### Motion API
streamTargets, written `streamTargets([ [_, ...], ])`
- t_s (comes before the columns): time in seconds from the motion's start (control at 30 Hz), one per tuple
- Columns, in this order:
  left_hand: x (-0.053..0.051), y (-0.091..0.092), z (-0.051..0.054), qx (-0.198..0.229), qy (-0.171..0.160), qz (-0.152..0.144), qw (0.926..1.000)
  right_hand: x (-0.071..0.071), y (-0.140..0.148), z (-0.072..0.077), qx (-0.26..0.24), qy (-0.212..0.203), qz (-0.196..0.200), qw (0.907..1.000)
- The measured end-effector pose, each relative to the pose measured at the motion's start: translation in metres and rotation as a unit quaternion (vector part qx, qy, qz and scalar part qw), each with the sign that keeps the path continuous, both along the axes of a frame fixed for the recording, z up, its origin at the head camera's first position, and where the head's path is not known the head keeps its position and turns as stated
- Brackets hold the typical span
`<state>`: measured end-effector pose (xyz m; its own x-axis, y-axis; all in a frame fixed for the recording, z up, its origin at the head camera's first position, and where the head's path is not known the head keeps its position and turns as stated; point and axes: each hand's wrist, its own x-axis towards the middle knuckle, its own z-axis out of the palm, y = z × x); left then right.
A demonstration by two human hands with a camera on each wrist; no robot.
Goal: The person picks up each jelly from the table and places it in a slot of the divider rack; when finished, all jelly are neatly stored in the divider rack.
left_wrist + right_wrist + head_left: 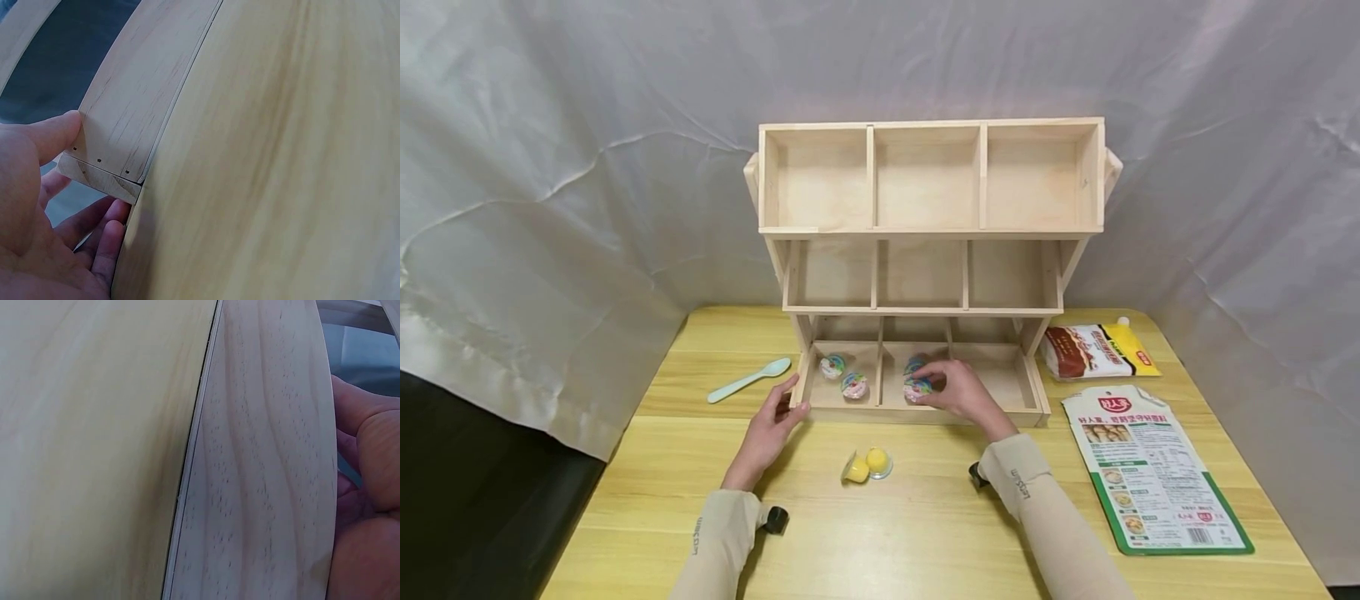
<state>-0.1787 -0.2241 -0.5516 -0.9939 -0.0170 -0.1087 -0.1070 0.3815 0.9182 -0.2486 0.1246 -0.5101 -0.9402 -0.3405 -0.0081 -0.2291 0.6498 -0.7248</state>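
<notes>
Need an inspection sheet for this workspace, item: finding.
Surface: wood-grain table.
Job's things: wooden rack; two printed-lid cups bottom left, two bottom middle; two yellow cups on the table before it.
Clutter: pale green spoon left of the rack; bag and packet to its right.
Grips: left hand holds the rack's front left corner; right hand pinches the nearer bottom-middle cup.
Cables: nothing seen.
Surroundings: grey sheeting behind and on both sides.

This was a curtained-off booth, seemingly a small recording set;
Grey sheeting (587,125) hung behind and along both sides; it closed in a single wood-grain tabletop (910,533), which carried a compartmented wooden rack (928,234) and food packets (1157,475); small black devices (777,520) sat at both sleeve cuffs (1017,463).
</notes>
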Motion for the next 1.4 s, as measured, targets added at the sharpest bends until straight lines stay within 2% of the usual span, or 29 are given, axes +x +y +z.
streamTargets([
  [0.5, 0.001, 0.0, 0.002, 0.006, 0.001, -0.005, 1.0, 0.001, 0.002, 0.0, -0.001, 0.017, 0.007, 0.9998],
  [0.63, 0.001, 0.0, 0.002, 0.003, 0.001, -0.003, 1.0, 0.003, 0.003, 0.003, -0.013, 0.017, -0.007, 0.9998],
  [0.73, 0.001, 0.0, 0.002, 0.004, 0.001, -0.003, 1.0, 0.001, 0.004, 0.002, -0.021, 0.031, -0.012, 0.9992],
  [0.83, 0.001, 0.0, 0.002, 0.006, 0.0, -0.005, 1.0, -0.003, 0.003, -0.001, -0.022, 0.066, -0.003, 0.9976],
  [0.93, 0.001, 0.0, 0.0, 0.007, 0.0, -0.007, 1.0, -0.008, 0.001, -0.005, -0.004, 0.101, 0.009, 0.9949],
  [1.03, 0.001, 0.0, -0.002, 0.007, -0.001, -0.009, 0.9999, -0.011, 0.0, -0.008, 0.024, 0.115, 0.013, 0.993],
  [1.4, 0.001, -0.001, -0.001, 0.006, -0.002, -0.007, 1.0, -0.017, -0.004, -0.014, 0.041, 0.11, -0.008, 0.9931],
])
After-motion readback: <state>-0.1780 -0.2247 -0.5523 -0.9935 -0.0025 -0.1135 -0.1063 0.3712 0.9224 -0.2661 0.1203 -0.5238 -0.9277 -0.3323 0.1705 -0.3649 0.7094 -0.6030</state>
